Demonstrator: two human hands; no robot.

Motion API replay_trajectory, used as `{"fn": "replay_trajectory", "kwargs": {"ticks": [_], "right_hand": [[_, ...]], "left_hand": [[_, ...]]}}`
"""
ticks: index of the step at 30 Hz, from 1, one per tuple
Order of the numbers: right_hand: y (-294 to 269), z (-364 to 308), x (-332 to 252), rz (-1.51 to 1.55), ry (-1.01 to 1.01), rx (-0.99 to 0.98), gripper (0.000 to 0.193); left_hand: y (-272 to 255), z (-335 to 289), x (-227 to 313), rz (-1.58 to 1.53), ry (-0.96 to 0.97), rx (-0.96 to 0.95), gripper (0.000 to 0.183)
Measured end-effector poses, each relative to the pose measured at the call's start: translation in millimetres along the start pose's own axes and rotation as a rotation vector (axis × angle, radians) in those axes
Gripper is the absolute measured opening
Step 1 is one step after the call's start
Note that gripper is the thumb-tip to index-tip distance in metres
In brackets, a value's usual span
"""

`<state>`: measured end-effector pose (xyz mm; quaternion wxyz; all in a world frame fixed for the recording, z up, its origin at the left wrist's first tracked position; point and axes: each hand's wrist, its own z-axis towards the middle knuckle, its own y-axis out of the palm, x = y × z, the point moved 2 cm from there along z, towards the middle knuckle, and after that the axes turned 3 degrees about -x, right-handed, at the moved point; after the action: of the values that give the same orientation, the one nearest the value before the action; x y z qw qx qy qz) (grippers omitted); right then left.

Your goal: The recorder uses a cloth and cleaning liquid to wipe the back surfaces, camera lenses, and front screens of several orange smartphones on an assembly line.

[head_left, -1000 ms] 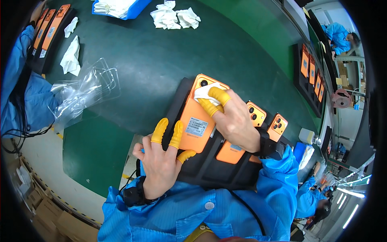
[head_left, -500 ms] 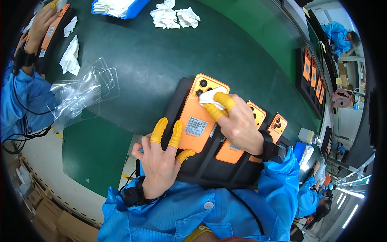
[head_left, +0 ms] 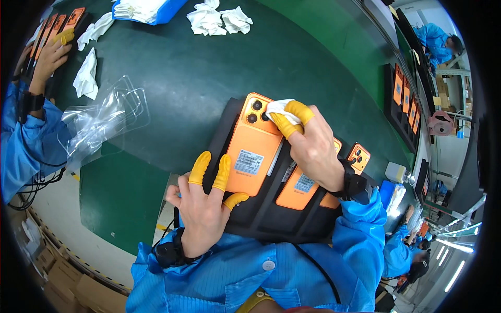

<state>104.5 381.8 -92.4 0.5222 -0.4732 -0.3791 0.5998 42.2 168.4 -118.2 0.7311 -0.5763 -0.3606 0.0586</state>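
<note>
An orange phone point(head_left: 243, 182) lies back up on a black tray point(head_left: 250, 221), its camera bump at the far end and a printed label on its back. In my right hand point(head_left: 318, 156), a folded white wiping cloth point(head_left: 282, 108) is pinched between yellow-cotted fingers and pressed against the right side of the camera bump. My left hand point(head_left: 203, 216), also in yellow finger cots, has its fingers spread, with the index finger and thumb beside the phone's lower left corner. Under and beyond my right hand, a second orange phone point(head_left: 297, 195) and a third orange phone point(head_left: 359, 158) sit in the tray.
Clear plastic trays point(head_left: 107, 122) lie left of me, near a co-worker's hand point(head_left: 49, 60) by more orange phones. Crumpled white cloths point(head_left: 206, 21) and a blue bin point(head_left: 169, 13) stand at the far side. Another black tray point(head_left: 396, 112) with orange phones is at the right.
My right hand has moved the cloth slightly right across the camera bump, uncovering more lenses. My left hand stays by the phone's corner. The co-worker's hand has shifted nearer along its phones.
</note>
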Motion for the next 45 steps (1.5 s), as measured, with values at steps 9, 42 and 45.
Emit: {"fn": "replay_trajectory", "kwargs": {"ticks": [9,42,45], "right_hand": [[6.4,14.9,-9.3,0.032,-0.067,-0.012,0.032],[10.0,-1.8,-17.3,0.073,-0.143,-0.019,0.033],[4.4,-2.5,-12.9,0.019,-0.014,-0.017,0.033]], "left_hand": [[-1.0,-2.1,-1.8,0.048,-0.011,-0.012,0.07],[0.2,-1.6,-5.3,0.062,-0.017,-0.01,0.071],[-1.3,-1.6,-4.0,0.073,-0.017,-0.019,0.071]]}}
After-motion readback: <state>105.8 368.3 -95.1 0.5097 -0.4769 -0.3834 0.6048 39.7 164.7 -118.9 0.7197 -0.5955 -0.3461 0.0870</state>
